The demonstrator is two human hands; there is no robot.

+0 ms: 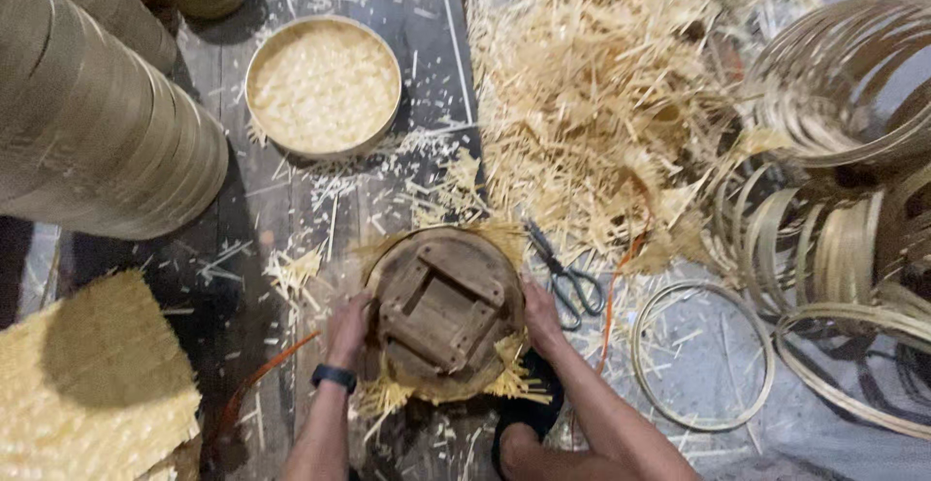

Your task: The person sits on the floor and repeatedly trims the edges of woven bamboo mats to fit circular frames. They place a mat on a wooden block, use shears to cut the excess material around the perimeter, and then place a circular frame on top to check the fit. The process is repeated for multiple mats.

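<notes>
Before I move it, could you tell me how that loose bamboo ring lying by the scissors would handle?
The bamboo ring is a thin, empty hoop, so probably light and springy. It lies flat, so it should slide, though set on edge it could roll.

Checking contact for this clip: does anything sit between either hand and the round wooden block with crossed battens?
Nothing visible does. The left hand and the right hand both press directly on the sides of the round wooden block with crossed battens. Pale woven bamboo strips stick out from under it, and grey scissors lie just beyond the right hand.
</notes>
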